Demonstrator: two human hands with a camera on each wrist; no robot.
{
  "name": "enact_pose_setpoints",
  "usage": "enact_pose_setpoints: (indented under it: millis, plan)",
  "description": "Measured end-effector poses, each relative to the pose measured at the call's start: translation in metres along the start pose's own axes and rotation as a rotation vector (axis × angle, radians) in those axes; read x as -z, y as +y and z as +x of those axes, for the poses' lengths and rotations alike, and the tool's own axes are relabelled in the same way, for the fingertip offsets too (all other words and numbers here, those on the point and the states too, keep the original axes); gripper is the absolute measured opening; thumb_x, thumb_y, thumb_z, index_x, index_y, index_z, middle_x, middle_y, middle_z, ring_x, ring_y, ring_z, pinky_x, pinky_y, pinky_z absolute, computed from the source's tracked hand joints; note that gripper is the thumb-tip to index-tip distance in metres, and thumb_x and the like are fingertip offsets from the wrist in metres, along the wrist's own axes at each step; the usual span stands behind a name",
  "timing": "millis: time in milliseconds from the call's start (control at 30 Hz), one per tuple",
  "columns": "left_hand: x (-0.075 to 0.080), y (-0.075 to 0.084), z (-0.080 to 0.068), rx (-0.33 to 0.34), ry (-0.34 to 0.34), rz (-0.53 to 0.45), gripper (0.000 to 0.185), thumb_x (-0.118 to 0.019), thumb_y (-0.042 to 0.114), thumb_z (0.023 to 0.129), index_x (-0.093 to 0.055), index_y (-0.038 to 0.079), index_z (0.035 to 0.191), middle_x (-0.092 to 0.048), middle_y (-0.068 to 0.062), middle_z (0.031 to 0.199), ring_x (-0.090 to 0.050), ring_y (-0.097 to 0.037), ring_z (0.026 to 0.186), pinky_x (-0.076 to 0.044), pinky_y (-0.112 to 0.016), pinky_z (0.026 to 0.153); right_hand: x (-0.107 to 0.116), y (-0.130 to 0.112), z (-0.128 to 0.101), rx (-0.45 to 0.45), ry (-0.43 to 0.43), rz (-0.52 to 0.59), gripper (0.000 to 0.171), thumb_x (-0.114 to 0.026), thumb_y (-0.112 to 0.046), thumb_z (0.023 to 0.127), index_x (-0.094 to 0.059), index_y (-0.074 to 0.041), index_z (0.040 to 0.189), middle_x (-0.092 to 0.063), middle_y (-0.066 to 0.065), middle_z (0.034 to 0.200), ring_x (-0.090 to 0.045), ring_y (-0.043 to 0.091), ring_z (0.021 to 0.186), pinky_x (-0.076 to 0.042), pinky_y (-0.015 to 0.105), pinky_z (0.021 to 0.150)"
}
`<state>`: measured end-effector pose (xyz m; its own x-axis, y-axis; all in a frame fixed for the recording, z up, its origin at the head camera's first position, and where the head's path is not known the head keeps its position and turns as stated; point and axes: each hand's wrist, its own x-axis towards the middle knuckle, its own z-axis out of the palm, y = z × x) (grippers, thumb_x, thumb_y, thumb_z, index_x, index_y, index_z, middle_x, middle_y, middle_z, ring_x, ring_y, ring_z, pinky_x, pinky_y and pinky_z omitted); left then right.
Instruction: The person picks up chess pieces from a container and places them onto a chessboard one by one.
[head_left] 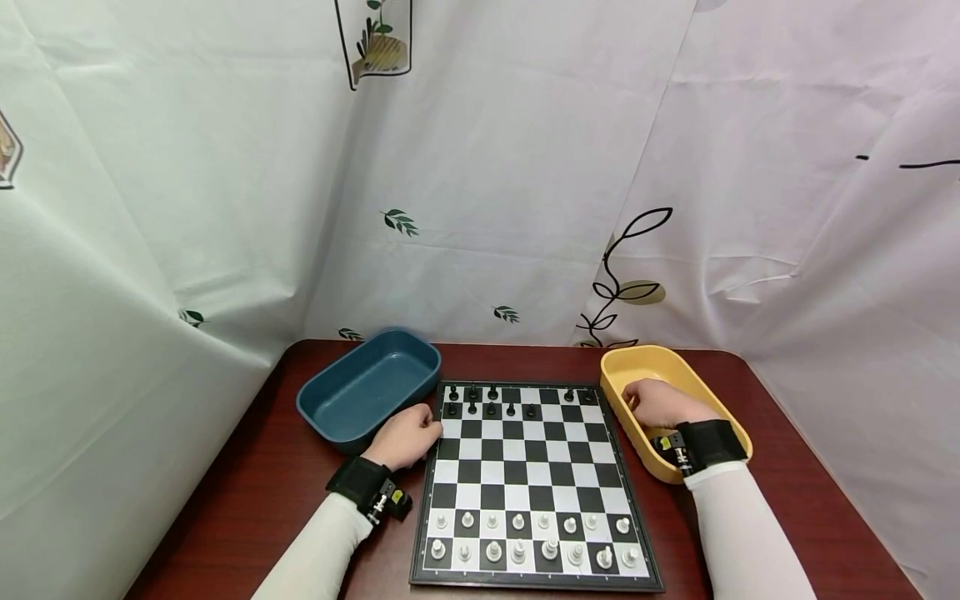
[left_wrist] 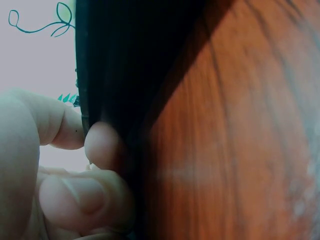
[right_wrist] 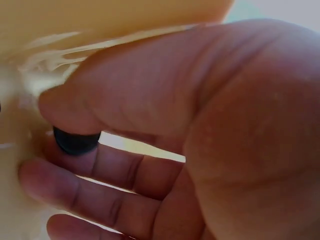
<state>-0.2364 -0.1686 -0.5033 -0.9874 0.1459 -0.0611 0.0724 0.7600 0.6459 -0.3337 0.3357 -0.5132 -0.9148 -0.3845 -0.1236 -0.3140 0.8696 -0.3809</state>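
A black-and-white chessboard (head_left: 525, 467) lies in the middle of the dark wooden table. Several black pieces (head_left: 491, 402) stand on its two far rows, and white pieces (head_left: 525, 537) fill the two near rows. My left hand (head_left: 408, 435) sits at the board's left edge; in the left wrist view its curled fingers (left_wrist: 102, 145) press on that dark edge (left_wrist: 115, 75). My right hand (head_left: 651, 402) is inside the yellow tray (head_left: 660, 360). There my thumb and fingers (right_wrist: 125, 165) pinch a small black chess piece (right_wrist: 75, 141) close to the tray's floor (right_wrist: 100, 20).
A blue tray (head_left: 367, 392) stands at the board's far left, just beyond my left hand. White curtains with leaf prints close in the table at the back and on both sides. Bare tabletop (head_left: 255, 492) shows to the left of the board.
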Motion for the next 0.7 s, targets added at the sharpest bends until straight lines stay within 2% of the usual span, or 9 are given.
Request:
enact_pose_setpoints:
  millis: [133, 233, 367, 467, 633, 700]
  plan:
    - [0.0, 0.0, -0.001, 0.0, -0.002, -0.003, 0.023, -0.06, 0.027, 0.104, -0.058, 0.014, 0.085, -0.063, -0.001, 0.061, -0.057, -0.02, 0.047, -0.042, -0.034, 0.049, 0.001, -0.002, -0.001, -0.019, -0.002, -0.005, 0.015, -0.067, -0.009, 0.087, -0.076, -0.018, 0.096, -0.068, -0.004, 0.084, -0.061, 0.017, 0.077, -0.049, 0.036, 0.072]
    - [0.0, 0.0, -0.001, 0.001, -0.001, -0.008, 0.023, -0.06, 0.026, 0.104, -0.058, 0.014, 0.085, -0.062, -0.001, 0.061, -0.056, -0.02, 0.046, -0.042, -0.034, 0.049, 0.003, -0.006, -0.004, -0.02, 0.004, -0.001, 0.015, -0.063, -0.007, 0.088, -0.074, -0.017, 0.091, -0.066, -0.003, 0.081, -0.06, 0.018, 0.075, -0.048, 0.037, 0.071]
    - [0.001, 0.001, -0.002, 0.002, -0.002, -0.011, 0.023, -0.06, 0.026, 0.104, -0.059, 0.014, 0.085, -0.062, -0.002, 0.061, -0.056, -0.02, 0.046, -0.041, -0.034, 0.048, 0.013, -0.023, -0.015, -0.018, 0.028, 0.006, 0.014, -0.061, -0.006, 0.086, -0.07, -0.017, 0.083, -0.062, -0.003, 0.075, -0.058, 0.017, 0.07, -0.046, 0.035, 0.066]
    - [0.001, 0.001, -0.002, 0.003, -0.003, -0.011, 0.023, -0.06, 0.026, 0.104, -0.059, 0.014, 0.085, -0.063, -0.002, 0.061, -0.056, -0.02, 0.047, -0.042, -0.034, 0.048, 0.024, -0.043, -0.027, -0.022, 0.034, 0.019, 0.011, -0.064, -0.007, 0.086, -0.072, -0.013, 0.084, -0.064, -0.001, 0.076, -0.059, 0.017, 0.068, -0.047, 0.034, 0.064]
    - [0.002, 0.001, -0.001, 0.001, -0.005, -0.013, 0.023, -0.06, 0.026, 0.104, -0.059, 0.014, 0.085, -0.063, -0.002, 0.061, -0.057, -0.02, 0.047, -0.042, -0.034, 0.049, 0.038, -0.062, -0.041, -0.031, 0.053, 0.011, 0.012, -0.07, -0.008, 0.091, -0.081, -0.005, 0.094, -0.076, 0.004, 0.089, -0.065, 0.02, 0.077, -0.054, 0.04, 0.073]
    - [0.001, 0.001, -0.001, 0.0, -0.006, -0.012, 0.023, -0.06, 0.026, 0.104, -0.059, 0.014, 0.085, -0.063, -0.002, 0.062, -0.056, -0.02, 0.047, -0.042, -0.035, 0.049, 0.04, -0.063, -0.043, -0.029, 0.094, -0.017, 0.011, -0.072, -0.01, 0.093, -0.081, -0.005, 0.094, -0.077, 0.004, 0.091, -0.065, 0.02, 0.08, -0.054, 0.042, 0.076]
